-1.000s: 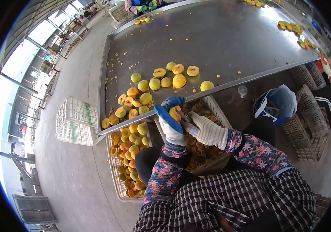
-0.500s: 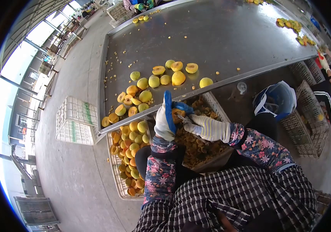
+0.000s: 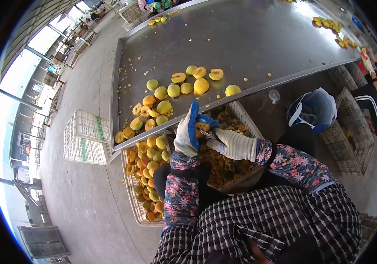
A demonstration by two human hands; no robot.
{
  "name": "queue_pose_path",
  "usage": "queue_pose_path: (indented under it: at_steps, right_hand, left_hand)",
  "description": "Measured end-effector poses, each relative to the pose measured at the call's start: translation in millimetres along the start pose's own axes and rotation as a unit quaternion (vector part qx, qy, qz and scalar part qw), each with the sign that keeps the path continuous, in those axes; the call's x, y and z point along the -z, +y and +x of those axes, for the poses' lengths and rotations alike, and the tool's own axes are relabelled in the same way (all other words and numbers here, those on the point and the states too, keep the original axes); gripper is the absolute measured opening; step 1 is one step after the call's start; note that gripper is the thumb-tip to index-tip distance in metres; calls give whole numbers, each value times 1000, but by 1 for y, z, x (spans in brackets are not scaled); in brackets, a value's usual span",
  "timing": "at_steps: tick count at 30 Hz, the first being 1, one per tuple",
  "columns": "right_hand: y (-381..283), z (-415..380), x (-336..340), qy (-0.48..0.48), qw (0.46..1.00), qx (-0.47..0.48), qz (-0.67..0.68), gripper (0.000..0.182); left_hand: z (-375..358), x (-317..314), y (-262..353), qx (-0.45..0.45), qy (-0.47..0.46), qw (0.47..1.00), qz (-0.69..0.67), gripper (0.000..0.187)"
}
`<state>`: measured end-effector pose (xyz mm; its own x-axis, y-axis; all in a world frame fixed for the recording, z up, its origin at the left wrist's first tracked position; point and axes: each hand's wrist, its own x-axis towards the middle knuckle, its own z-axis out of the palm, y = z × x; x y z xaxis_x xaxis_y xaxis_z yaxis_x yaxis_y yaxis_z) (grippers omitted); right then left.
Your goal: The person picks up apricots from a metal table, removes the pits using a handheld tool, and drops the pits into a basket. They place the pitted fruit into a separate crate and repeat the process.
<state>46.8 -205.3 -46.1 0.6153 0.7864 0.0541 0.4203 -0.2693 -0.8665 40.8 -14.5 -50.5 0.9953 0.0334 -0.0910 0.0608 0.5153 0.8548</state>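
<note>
The left hand (image 3: 186, 135) has rolled upright, its grip wrapped round a fruit (image 3: 203, 127) above the crate (image 3: 246, 119), seemingly steadying it against the tool (image 3: 207, 134) clamped by the right hand (image 3: 236, 144).

The gloved left hand (image 3: 187, 136) is white across the back and bright blue on the palm side; the gloved right hand (image 3: 237, 144) is cream with thin yellow and grey stripes. The round, cut fruit (image 3: 203, 127) between them is orange. Navy fabric sleeves (image 3: 182, 189) carry pink and white flowers, below a black-and-white checked cloth shirt (image 3: 259, 215). Along the near edge of the dark grey metal counter (image 3: 241, 44), round whole fruits (image 3: 201, 86) are yellow to green. By its left corner, a white plastic lattice crate (image 3: 85, 136) bears green stripes.
</note>
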Motion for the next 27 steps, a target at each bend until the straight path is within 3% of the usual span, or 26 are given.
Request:
queue_pose_path:
  at_steps: [3,6,9,10,11,12,13,14,18,21,23,24,26,27]
  right_hand:
    - [-4,2,-12,57,984,7,169,37]
    - [-30,-4,10,-81,897,-214,378,37]
    - [-32,-6,14,-90,891,-197,399,40]
    - [-33,-6,19,-116,861,-214,446,40]
    - [-33,-7,25,-143,827,-231,492,41]
    - [-34,-8,28,-168,790,-246,535,41]
    - [-36,-9,28,-162,787,-234,548,42]
    - [-34,-9,27,-156,791,-236,543,42]
    - [-32,-6,25,-122,837,-233,480,43]
    - [-30,-7,28,-114,878,-217,411,44]
    - [-28,-10,31,-128,902,-201,361,45]
    - [-27,-14,33,-140,914,-191,330,47]
    - [-23,-18,36,-151,948,-164,227,48]
    - [-20,-17,37,-150,966,-144,154,47]
  left_hand:
    - [4,0,-8,-51,34,994,94,39]
    - [9,4,-21,-102,48,982,151,41]
    - [-1,-14,-4,-21,38,999,13,43]
    - [-4,-21,5,26,34,997,-63,43]
    - [-5,-17,4,-81,3,993,91,42]
    - [-6,-12,1,-185,-29,952,241,41]
    - [-6,-11,-1,-227,-45,924,305,39]
    - [-5,-10,-2,-270,-56,889,364,38]
    - [10,0,-23,-208,-13,931,300,33]
    - [9,-2,-21,-214,0,922,323,35]
    - [7,-8,-10,-147,38,963,224,36]
    - [9,-11,-4,-64,77,990,99,35]
    - [6,-9,5,-116,119,970,177,38]
    - [-2,-4,9,-244,118,887,373,43]
